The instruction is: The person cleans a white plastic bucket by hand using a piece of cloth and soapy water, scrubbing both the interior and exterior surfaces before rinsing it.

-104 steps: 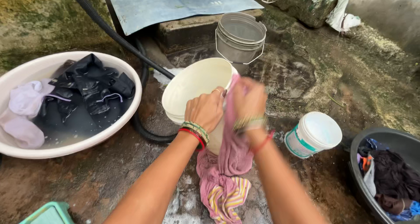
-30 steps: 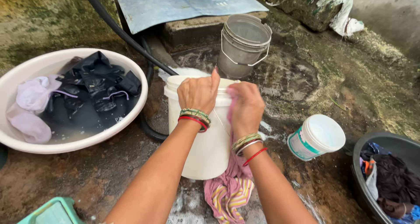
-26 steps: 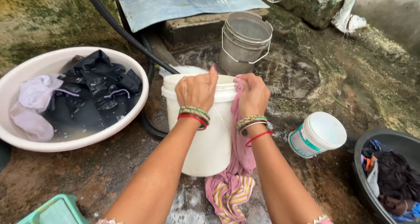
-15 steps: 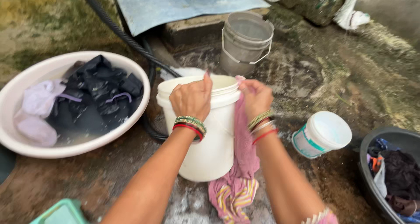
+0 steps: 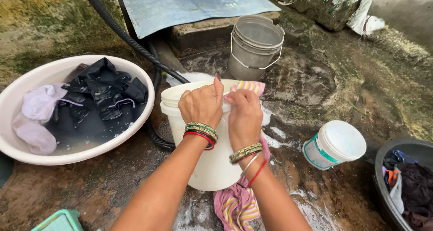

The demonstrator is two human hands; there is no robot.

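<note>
A white plastic bucket (image 5: 212,163) stands upright on the wet ground in front of me. My left hand (image 5: 201,104) grips its near rim, fingers over the edge. My right hand (image 5: 244,114) presses a wet pink cloth with yellow stripes (image 5: 236,205) against the bucket's right side. The cloth's top end drapes over the rim and its bottom end lies bunched on the ground below. Both wrists wear bangles.
A wide white basin (image 5: 27,77) with dark and pale clothes soaking sits at the left. Behind stands a grey metal pail (image 5: 255,48), with a black hose (image 5: 122,32) beside it. A small white tub (image 5: 334,144) and a dark basin (image 5: 388,177) of clothes are right. A green stool (image 5: 56,221) is lower left.
The bucket went from tilted toward me to standing upright. My right hand has slid down its side, and a striped end of the cloth now lies over the rim.
</note>
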